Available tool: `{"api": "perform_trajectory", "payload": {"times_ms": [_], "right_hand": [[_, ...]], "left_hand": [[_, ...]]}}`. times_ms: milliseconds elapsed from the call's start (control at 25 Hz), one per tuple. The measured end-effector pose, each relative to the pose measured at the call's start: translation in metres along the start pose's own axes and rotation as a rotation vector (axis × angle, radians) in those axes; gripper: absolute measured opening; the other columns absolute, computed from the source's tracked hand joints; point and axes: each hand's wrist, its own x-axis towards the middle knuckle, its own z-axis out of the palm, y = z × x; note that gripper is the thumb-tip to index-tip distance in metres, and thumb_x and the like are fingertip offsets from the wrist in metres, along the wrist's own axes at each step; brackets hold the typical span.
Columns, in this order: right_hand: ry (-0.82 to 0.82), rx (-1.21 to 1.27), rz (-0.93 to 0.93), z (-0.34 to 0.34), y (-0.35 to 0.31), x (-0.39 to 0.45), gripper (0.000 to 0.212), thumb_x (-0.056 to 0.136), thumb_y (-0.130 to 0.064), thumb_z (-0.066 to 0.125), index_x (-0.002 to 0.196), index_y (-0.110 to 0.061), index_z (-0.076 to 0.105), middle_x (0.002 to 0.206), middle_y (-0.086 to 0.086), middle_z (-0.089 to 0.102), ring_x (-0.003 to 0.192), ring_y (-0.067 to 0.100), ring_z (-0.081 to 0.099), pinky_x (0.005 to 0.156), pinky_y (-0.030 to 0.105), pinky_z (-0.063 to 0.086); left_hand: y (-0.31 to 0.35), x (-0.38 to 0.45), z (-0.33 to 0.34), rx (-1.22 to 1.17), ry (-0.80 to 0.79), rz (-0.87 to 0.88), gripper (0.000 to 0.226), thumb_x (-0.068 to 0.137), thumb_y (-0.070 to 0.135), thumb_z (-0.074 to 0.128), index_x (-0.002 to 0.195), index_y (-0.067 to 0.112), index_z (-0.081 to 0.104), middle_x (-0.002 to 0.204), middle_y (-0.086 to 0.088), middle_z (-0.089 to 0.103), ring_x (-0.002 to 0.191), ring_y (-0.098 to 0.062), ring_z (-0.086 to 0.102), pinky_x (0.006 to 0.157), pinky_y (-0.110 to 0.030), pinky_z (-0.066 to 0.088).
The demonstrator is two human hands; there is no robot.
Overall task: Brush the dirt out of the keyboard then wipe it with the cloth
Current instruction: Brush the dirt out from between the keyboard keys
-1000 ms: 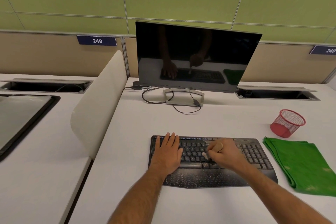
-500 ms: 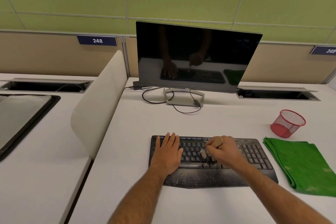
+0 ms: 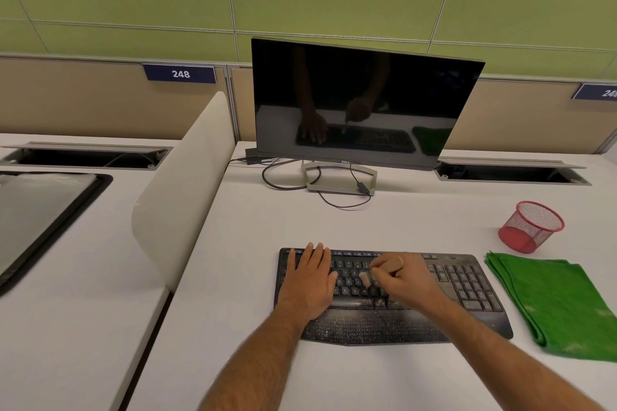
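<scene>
A black keyboard (image 3: 467, 290) lies on the white desk, its wrist rest speckled with pale dirt. My left hand (image 3: 309, 280) rests flat on the keyboard's left side, fingers straight. My right hand (image 3: 405, 282) grips a small wooden-handled brush (image 3: 365, 279), whose pale bristles touch the keys in the middle of the keyboard. A folded green cloth (image 3: 561, 304) lies on the desk to the right of the keyboard, apart from both hands.
A dark monitor (image 3: 364, 100) stands behind the keyboard with cables around its stand. A red mesh cup (image 3: 531, 227) sits at the right, behind the cloth. A white curved divider (image 3: 180, 197) borders the desk on the left.
My right hand has moved the brush up and slightly left across the middle keys. My left hand has stayed in place.
</scene>
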Motion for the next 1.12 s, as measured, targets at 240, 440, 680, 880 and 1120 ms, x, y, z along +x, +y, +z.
{"api": "perform_trajectory", "payload": {"times_ms": [240, 440, 680, 880, 1120], "right_hand": [[-0.017, -0.031, -0.002, -0.001, -0.003, 0.002, 0.029, 0.079, -0.007, 0.058, 0.06, -0.024, 0.074, 0.059, -0.008, 0.069, 0.051, 0.009, 0.062, 0.042, 0.024, 0.047], [-0.052, 0.006, -0.038, 0.01, -0.006, -0.001, 0.022, 0.081, -0.019, 0.056, 0.069, -0.018, 0.075, 0.057, -0.001, 0.068, 0.044, 0.006, 0.052, 0.039, 0.03, 0.046], [0.003, 0.027, -0.043, 0.008, -0.009, 0.004, 0.026, 0.078, -0.004, 0.062, 0.057, -0.014, 0.074, 0.066, -0.011, 0.071, 0.055, 0.003, 0.063, 0.042, 0.018, 0.042], [-0.058, 0.054, -0.04, 0.014, -0.016, 0.0, 0.026, 0.08, -0.004, 0.058, 0.063, -0.016, 0.074, 0.061, 0.0, 0.07, 0.048, 0.005, 0.055, 0.043, 0.027, 0.044], [-0.11, -0.031, -0.158, 0.002, -0.013, 0.001, 0.013, 0.083, -0.014, 0.07, 0.086, -0.023, 0.079, 0.078, -0.017, 0.073, 0.074, -0.001, 0.066, 0.063, 0.008, 0.045]], "left_hand": [[0.0, 0.0, 0.001, 0.002, -0.005, -0.004, 0.06, 0.107, 0.044, 0.015, 0.159, 0.016, 0.004, 0.167, -0.003, 0.001, 0.153, -0.021, -0.007, 0.122, -0.051, -0.007], [0.001, -0.001, -0.001, -0.002, -0.001, -0.002, 0.06, 0.107, 0.043, 0.015, 0.159, 0.015, 0.005, 0.167, -0.003, 0.002, 0.153, -0.021, -0.006, 0.121, -0.05, -0.008], [0.0, -0.002, -0.001, 0.0, -0.006, -0.001, 0.06, 0.107, 0.043, 0.015, 0.159, 0.016, 0.004, 0.167, -0.003, 0.001, 0.153, -0.022, -0.007, 0.122, -0.05, -0.008], [0.0, 0.0, 0.002, 0.01, 0.006, -0.001, 0.073, 0.097, 0.052, -0.004, 0.159, 0.016, 0.005, 0.167, -0.003, 0.003, 0.153, -0.022, -0.005, 0.121, -0.051, -0.006], [0.0, 0.0, 0.001, 0.006, -0.002, -0.004, 0.065, 0.103, 0.049, 0.005, 0.159, 0.016, 0.005, 0.167, -0.003, 0.002, 0.153, -0.022, -0.006, 0.122, -0.051, -0.006]]}}
